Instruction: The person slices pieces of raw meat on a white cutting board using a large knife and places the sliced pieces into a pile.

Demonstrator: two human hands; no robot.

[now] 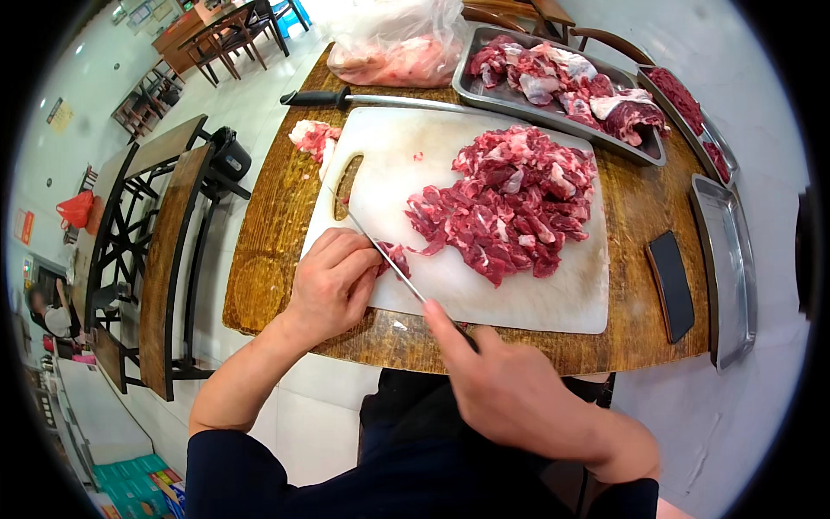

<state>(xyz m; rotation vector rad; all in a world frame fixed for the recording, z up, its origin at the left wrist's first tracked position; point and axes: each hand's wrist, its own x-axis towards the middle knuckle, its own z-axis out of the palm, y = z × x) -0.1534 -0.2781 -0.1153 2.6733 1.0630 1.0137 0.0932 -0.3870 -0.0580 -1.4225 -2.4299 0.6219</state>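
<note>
My right hand (499,376) grips the dark handle of a knife (389,259), its index finger laid along the spine. The blade runs up and left across the white plastic cutting board (506,308). Beside the blade, my left hand (337,279) presses with curled fingers at the board's near left edge. A small piece of raw red meat (395,257) shows by the blade, partly hidden by it; whether my left fingers hold more meat underneath is hidden. A large heap of cut raw meat (512,201) covers the board's right half.
A honing steel (318,98) lies behind the board. Farther back are a clear plastic bag of pale meat (402,58) and a metal tray (655,156) with large meat pieces. A smartphone (671,285) and another metal tray (729,272) sit to the right. Fatty trimmings (314,139) lie left.
</note>
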